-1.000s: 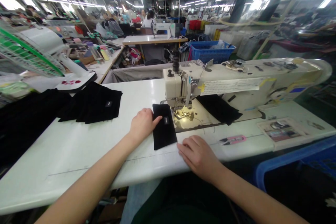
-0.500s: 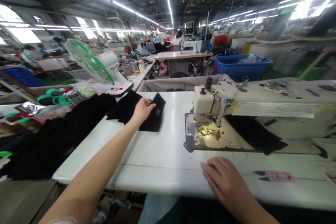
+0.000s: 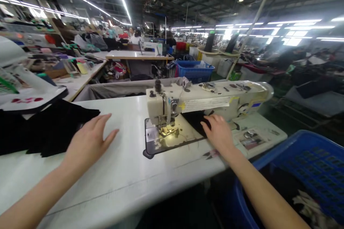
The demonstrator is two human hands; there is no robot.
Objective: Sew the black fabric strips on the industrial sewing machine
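- Mid-batch by my reckoning: a fanned pile of black pieces [image 3: 59,125] lay on the table [image 3: 126,157] well left of the sewing machine [image 3: 156,105], and one more black piece [image 3: 195,120] sat under the sewing machine's arm, right of its needle.
- So the pile looked like the set-down side to me, and that single piece was one not yet on it. Couldn't make out stitching on that dark cloth, so don't ask me which ones were sewn lol.
- Left hand [image 3: 87,141] was left of the sewing machine, by the pile's near right edge, thumb spread wide from the fingers, back of the hand up. Nothing in its grip that I could see; couldn't tell whether it brushed the cloth.
- Right hand [image 3: 219,134] reached in below the sewing machine's arm, forearm slanting up from the lower right, fingers bent over the single piece's right end. Pinching or just resting there? Couldn't tell.
- Pink snips [image 3: 211,154] lay in front of the sewing machine, partly hidden by the right arm, and a blue basket [image 3: 309,157] stood to its right, nearer me.
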